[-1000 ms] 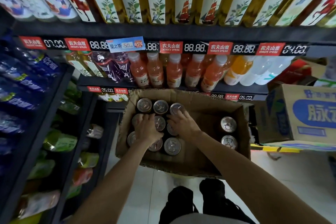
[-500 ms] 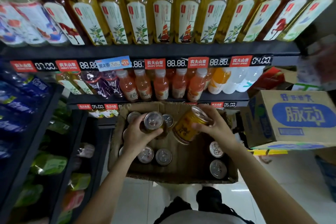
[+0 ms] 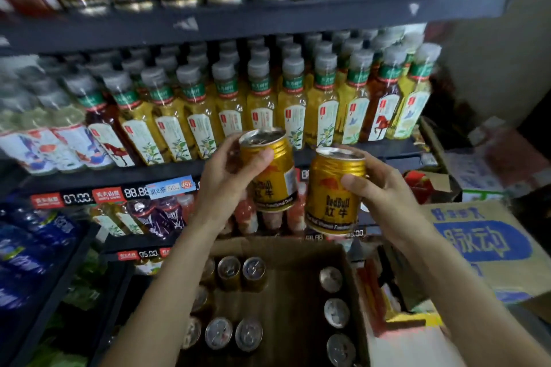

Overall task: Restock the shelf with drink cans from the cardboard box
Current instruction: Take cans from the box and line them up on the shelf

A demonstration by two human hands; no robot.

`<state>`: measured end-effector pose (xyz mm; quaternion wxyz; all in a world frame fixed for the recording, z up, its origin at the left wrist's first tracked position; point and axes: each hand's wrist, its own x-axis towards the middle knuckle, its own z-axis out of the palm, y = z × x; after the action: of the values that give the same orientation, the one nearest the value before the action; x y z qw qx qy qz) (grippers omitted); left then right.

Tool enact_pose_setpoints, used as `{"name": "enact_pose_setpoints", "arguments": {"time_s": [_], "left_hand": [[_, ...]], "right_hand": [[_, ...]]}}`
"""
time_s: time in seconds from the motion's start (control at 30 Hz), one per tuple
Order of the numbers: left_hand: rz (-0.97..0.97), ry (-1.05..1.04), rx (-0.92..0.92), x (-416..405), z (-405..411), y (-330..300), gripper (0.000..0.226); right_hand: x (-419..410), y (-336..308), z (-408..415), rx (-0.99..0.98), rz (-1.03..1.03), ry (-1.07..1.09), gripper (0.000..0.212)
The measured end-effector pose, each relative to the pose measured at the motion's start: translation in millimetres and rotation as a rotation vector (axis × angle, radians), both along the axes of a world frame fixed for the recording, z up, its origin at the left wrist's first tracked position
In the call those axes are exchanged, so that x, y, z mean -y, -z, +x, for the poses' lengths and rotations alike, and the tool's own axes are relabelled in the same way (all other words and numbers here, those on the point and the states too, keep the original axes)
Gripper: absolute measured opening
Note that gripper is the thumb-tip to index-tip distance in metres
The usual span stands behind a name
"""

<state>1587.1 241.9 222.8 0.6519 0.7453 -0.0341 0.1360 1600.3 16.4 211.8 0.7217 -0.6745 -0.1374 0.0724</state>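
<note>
Gold and shiny, two small metal drink cans are up in the air, one in each hand. The left hand (image 3: 226,179) wraps its fingers around the tilted gold can (image 3: 269,171). The right hand (image 3: 384,197) grips the upright gold can (image 3: 334,191), just at 3 o'clock of the first. At 6 o'clock below sits the brown cardboard box (image 3: 298,301) with silver-topped cans (image 3: 229,270) inside. At 12 o'clock stands the dark shelf (image 3: 238,25) of yellow tea bottles (image 3: 259,101).
</note>
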Motion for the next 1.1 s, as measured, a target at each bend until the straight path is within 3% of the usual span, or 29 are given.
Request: {"name": "enact_pose_setpoints", "arguments": {"time_s": [0.1,0.27,0.47,0.67,0.87,1.1], "left_hand": [[0.121,-0.045,0.127,25,17,-46,0.043],[0.31,-0.178,0.3,71,43,-115,0.047],[0.409,-0.275,0.475,132,82,-182,0.058],[0.412,-0.387,0.437,169,153,-211,0.052],[0.59,-0.545,0.411,191,241,-215,0.054],[0.833,-0.75,0.17,178,335,-221,0.072]], "right_hand": [[27,-43,23,0.121,0.0,-0.007,0.038],[70,-103,58,0.294,-0.018,-0.01,0.056],[126,-179,104,0.465,-0.02,-0.06,0.02],[163,-231,168,0.573,-0.068,0.032,0.002],[162,-245,246,0.564,-0.133,0.072,0.043],[141,-246,320,0.56,-0.106,0.044,0.055]]}}
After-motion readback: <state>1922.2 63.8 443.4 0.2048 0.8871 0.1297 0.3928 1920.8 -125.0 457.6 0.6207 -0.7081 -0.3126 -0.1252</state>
